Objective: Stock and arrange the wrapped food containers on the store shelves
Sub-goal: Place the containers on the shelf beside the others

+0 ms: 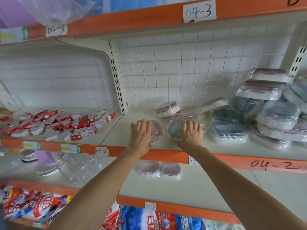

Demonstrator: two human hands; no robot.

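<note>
Both arms reach up onto the middle shelf (166, 143), the one whose orange front edge carries handwritten "04-2" labels. The left hand (141, 135) lies flat, fingers straight and slightly spread, on the near left part of a wrapped pink-lidded container (156, 131); the container shows past the fingertips on the hand's right and far side. The right hand (191, 133) rests on top of a wrapped blue-grey container (174, 130), fingers extended over its lid, with the container's left portion showing beside the hand. Whether that thumb hooks the near edge is hard to tell through the shiny film. The two containers sit just beside each other near the shelf's front, apart by a narrow gap.

Farther back, two more pink-lidded containers (168, 108) lean together close to the white grid back panel (182, 67). To the right is a loose pile of wrapped containers (269, 110), blue-grey and pink lids mixed, several tilted and stacked against one another up toward the shelf upright.

On the left bay of the same shelf lies a scatter of small red and white boxes (66, 123). On the shelf below, two small pink containers (160, 169) sit side by side, touching, beneath the hands.
</note>
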